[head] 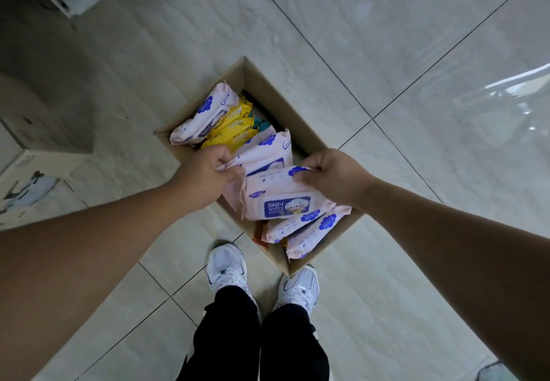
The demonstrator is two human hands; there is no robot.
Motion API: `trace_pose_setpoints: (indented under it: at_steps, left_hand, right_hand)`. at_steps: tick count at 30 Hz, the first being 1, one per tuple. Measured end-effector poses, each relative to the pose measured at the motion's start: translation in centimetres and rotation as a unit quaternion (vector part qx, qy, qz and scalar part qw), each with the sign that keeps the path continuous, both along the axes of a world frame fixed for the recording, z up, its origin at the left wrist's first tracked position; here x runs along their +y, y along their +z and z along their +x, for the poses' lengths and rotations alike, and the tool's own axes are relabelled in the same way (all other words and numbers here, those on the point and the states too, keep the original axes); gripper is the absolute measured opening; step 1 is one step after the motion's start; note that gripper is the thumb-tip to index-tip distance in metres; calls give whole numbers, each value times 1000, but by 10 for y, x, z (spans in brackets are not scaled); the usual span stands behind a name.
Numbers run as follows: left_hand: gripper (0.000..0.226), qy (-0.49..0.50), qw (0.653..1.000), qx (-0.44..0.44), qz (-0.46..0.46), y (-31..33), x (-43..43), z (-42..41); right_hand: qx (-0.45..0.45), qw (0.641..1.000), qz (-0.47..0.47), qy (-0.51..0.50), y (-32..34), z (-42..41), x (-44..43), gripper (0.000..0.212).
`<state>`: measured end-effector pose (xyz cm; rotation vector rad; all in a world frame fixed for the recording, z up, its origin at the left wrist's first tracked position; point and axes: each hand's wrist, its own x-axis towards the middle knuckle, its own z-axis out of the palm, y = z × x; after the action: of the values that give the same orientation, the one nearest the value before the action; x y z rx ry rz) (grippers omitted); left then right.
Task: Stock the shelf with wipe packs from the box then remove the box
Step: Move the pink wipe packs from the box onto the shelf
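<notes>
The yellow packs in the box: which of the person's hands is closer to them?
Left. The left hand grips a pink pack's edge right beside the yellow packs, almost touching them. The right hand holds the Baby Wipes pack farther off, across the box.

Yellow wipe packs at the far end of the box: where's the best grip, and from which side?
Judging by their pose, take a yellow pack by its upturned long edge, pinching across its thin body from above. They stand on edge, wedged beside the pink pack near the cardboard box wall, so side access looks blocked.

Glossy pale tiled floor (pixel 387 38) with dark grout lines, window glare at right, cartons (pixel 32 130) at left
</notes>
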<state>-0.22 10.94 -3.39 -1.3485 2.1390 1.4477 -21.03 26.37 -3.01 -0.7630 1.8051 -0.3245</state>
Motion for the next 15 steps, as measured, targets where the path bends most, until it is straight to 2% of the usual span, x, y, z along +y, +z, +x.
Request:
trace_pose_setpoints:
  at_steps: [3, 7, 10, 15]
  left_hand:
    - [29, -2, 1000, 11, 3, 45, -19, 3]
    - [26, 3, 997, 51, 58, 121, -42, 0]
    - [30, -6, 995, 86, 59, 200, -57, -5]
    - [27, -16, 994, 109, 11, 361, -71, 1]
  right_hand:
    - [-14, 999, -11, -39, 51, -4, 1, 31]
    - [-49, 994, -50, -89, 131, -4, -1, 30]
    - [-68, 989, -67, -112, 205, -4, -11, 35]
    - [-69, 986, -107, -104, 352, -2, -24, 34]
